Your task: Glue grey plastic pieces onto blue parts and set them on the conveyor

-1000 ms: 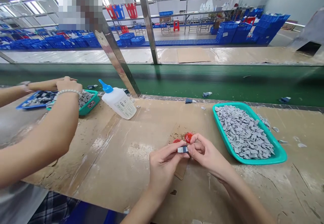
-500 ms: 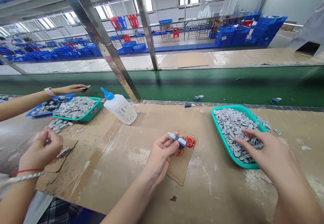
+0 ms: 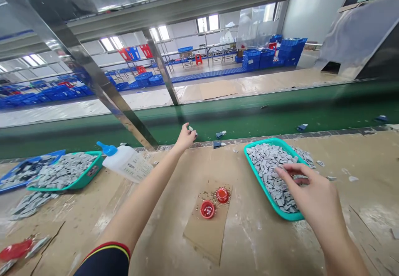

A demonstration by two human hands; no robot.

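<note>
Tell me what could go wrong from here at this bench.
The left hand pinches what looks like a small grey piece over the green conveyor belt, so it might drop among the loose pieces there. The right hand, resting in the grey pieces, could push some over the teal tray's rim.

On your counter (image 3: 165, 242), a white squeeze bottle (image 3: 124, 163) with a blue nozzle lies left of a cardboard scrap (image 3: 205, 242) holding two red caps (image 3: 207, 209). Beyond the counter runs a green conveyor belt (image 3: 249, 116), and blue crates (image 3: 252, 60) stand stacked on the far floor.
</note>
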